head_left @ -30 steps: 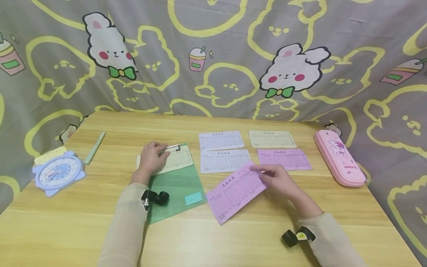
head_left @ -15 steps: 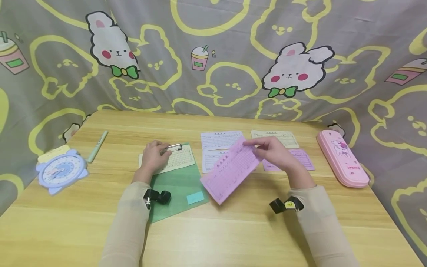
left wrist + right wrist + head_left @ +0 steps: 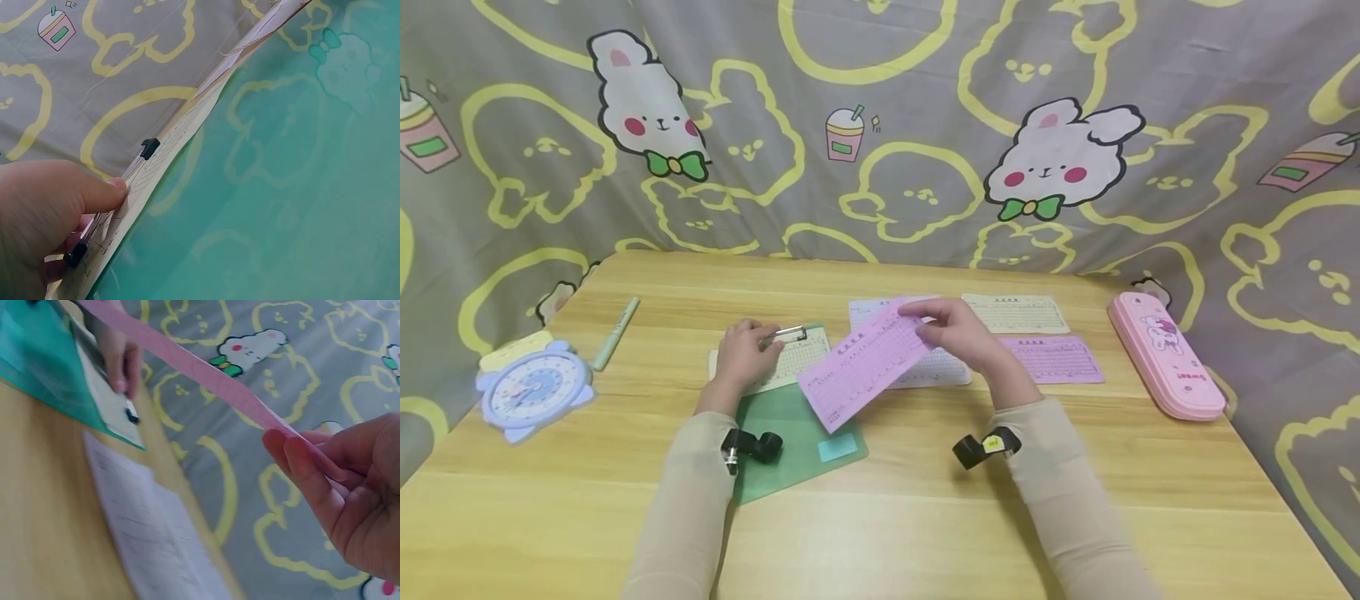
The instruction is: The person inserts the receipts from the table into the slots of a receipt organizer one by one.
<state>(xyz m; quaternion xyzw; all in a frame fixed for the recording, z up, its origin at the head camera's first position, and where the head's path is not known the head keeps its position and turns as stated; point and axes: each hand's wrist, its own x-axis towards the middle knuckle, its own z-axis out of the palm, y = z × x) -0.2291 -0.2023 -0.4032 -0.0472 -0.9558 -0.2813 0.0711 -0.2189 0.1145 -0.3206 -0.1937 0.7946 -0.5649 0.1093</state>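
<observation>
My right hand (image 3: 955,335) pinches a purple printed slip (image 3: 868,362) by its far right corner, between thumb and fingers. The slip hangs tilted above the table, over the right side of the green clipboard (image 3: 775,458) and part of the white slips. In the right wrist view the same purple slip (image 3: 206,375) shows nearly edge-on. My left hand (image 3: 747,358) is at the clipboard's top, and in the left wrist view its thumb and fingers pinch the metal clip (image 3: 134,167). A pale yellow slip (image 3: 801,358) lies on the board under the clip.
Two white slips (image 3: 951,371) lie partly hidden behind the purple one. Another yellow slip (image 3: 1018,312), a second purple slip (image 3: 1060,360) and a pink pencil case (image 3: 1165,358) are at right. A blue toy clock (image 3: 535,390) and green pen (image 3: 616,335) lie at left.
My right hand has moved left and away from me with the purple slip, from beside the clipboard to partly over it. The left hand stays at the clip.
</observation>
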